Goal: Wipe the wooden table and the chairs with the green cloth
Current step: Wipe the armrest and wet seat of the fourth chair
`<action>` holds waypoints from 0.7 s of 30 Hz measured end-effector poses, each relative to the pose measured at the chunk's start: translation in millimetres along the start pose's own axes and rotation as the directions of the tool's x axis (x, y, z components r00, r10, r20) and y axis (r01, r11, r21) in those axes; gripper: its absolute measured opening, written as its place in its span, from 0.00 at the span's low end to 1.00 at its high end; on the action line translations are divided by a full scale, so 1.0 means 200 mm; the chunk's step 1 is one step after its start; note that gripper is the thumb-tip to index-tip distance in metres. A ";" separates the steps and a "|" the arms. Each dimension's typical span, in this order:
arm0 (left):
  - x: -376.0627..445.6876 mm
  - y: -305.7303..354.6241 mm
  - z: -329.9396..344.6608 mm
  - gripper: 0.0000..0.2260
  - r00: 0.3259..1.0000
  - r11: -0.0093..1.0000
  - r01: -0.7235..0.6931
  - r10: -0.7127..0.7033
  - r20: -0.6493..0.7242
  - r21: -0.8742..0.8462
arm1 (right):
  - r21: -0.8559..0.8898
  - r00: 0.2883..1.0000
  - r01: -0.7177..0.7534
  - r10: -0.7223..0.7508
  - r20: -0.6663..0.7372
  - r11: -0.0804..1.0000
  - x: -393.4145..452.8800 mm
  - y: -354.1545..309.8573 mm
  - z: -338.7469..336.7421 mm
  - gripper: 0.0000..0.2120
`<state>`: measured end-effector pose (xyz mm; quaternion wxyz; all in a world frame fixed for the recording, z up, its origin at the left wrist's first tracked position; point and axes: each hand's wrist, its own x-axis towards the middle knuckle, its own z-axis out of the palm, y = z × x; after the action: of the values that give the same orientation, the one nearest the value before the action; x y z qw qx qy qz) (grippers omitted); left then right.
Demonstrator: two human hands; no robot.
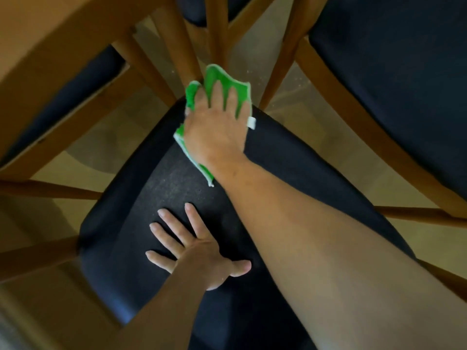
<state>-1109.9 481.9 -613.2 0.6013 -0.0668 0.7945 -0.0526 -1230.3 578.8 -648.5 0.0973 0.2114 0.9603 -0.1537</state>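
A chair with a dark padded seat (pixel 141 198) and wooden frame fills the middle of the head view. My right hand (pixel 217 132) presses the green cloth (pixel 237 94) flat against the far edge of that seat, fingers spread and straight over the cloth. My left hand (pixel 192 248) rests flat on the near part of the seat, fingers splayed, holding nothing. The wooden table (pixel 45 34) shows as a tan top at the upper left.
A second dark-seated chair (pixel 394 79) stands at the upper right, a third (pixel 63 102) is tucked under the table at the left. Wooden chair and table legs (pixel 177 41) crowd the space beyond the cloth. Pale floor (pixel 285 56) shows between them.
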 end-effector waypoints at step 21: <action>0.01 -0.01 0.00 0.67 0.998 0.999 -0.031 0.032 0.051 -0.011 | 0.073 0.829 -0.546 0.551 -0.096 0.834 -0.46 0.61 -0.04 0.24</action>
<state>-1111.2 479.6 -614.9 0.6219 -0.0586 0.7800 -0.0375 -1097.2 651.5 -649.6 0.0783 0.4885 0.8597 -0.1275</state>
